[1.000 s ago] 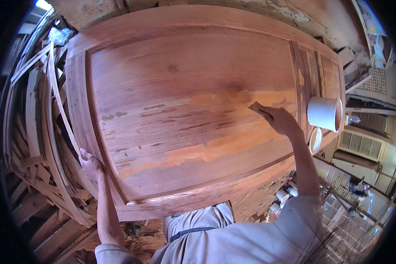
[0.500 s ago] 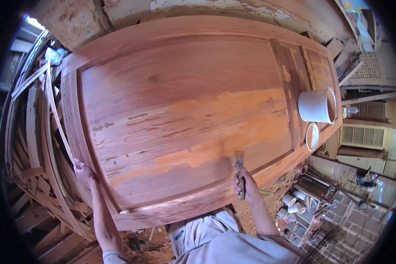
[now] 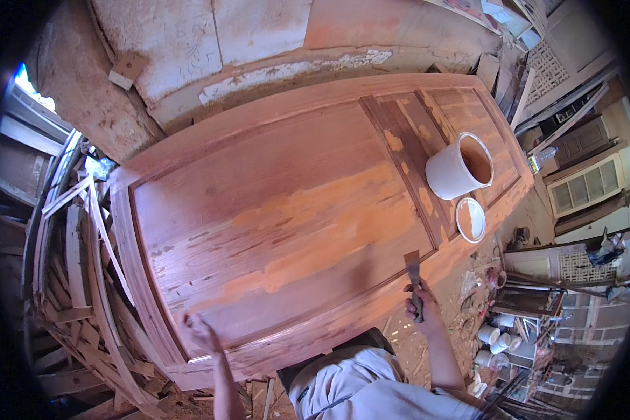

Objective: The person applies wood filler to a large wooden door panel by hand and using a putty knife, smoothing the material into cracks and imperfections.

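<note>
A large reddish wooden door point(image 3: 259, 157) with recessed panels lies in front of me. Orange filler point(image 3: 308, 255) is smeared in patches over its main panel, beside streaks of rough grain. My right hand point(image 3: 429, 308) is closed round the handle of a putty knife point(image 3: 414, 268), its blade pointing up over the door's near edge. Over the near left corner of the panel is my left hand point(image 3: 203, 334), empty, fingers loosely bent and apart; whether it touches the wood I cannot tell. A white bucket point(image 3: 446, 171) with orange-brown residue inside stands on the door's right part, beside a white lid point(image 3: 462, 224) smeared with filler.
Scrap wood strips point(image 3: 84, 266) are heaped along the left side. Pale slabs point(image 3: 259, 35) lean behind the door. On the right are a small paned cabinet door point(image 3: 586, 187), a clear bottle point(image 3: 542, 159) and several paint-stained tubs point(image 3: 500, 341) near the floor.
My left hand has come off the door's left edge and moved right, over the panel. The right hand, still with the putty knife, is farther right in the view, which has shifted.
</note>
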`<state>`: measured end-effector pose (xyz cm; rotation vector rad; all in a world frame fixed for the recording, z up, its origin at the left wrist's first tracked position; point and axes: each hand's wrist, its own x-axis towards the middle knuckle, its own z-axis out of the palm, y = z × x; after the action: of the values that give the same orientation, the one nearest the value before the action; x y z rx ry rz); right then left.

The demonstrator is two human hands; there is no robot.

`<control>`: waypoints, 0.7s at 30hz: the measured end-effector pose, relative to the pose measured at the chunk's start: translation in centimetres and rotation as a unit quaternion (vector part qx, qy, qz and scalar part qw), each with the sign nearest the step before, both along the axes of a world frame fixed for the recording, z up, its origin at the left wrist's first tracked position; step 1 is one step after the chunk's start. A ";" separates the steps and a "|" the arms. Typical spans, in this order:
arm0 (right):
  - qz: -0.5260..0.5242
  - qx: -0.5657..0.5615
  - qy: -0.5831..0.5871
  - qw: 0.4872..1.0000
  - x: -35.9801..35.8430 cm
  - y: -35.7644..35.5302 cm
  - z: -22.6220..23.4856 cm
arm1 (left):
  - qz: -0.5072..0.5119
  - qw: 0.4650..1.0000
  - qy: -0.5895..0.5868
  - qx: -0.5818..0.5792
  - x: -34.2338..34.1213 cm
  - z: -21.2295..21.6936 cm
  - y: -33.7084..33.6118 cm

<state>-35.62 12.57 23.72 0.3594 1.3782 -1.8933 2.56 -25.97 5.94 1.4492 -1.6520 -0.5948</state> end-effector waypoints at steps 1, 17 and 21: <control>-0.025 0.019 0.016 0.999 -1.2 1.8 -0.1 | -0.064 0.997 -0.033 -0.014 -1.6 -1.4 2.5; 0.316 0.467 0.598 0.570 -41.5 6.1 11.2 | 0.040 0.984 0.041 0.169 -17.5 4.8 31.5; 0.380 0.470 0.636 0.480 -46.1 3.2 6.3 | 0.004 0.990 -0.026 0.137 -21.4 4.6 37.1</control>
<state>-81.71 15.80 30.03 -1.3100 2.7329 -0.1472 -18.80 11.08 10.53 1.6801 -1.6519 -0.8103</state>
